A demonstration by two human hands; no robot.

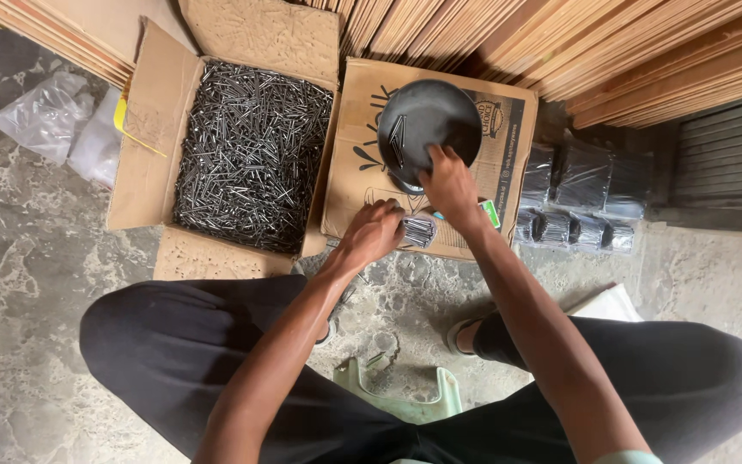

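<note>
A pale green plastic stool (405,397) sits at six o'clock between the person's black-trousered knees, on a mottled grey concrete floor (19,283). Just past it, near the middle, the left hand (374,232) is curled almost into a fist around a small clear plastic bag of dark steel nails (419,229), gripping its left end. At one o'clock from it, the right hand (448,182) lies palm down with fingers bent on the rim of a round black metal pan (428,129); whether it grips the rim I cannot tell. A few loose nails lie in the pan, which rests on a closed brown cardboard box (508,129). At ten o'clock stands an open cardboard carton full of dark nails (251,150). At three o'clock, filled packets of nails (577,206) lie grouped. Stacked wooden slats (646,51) run along twelve o'clock.
</note>
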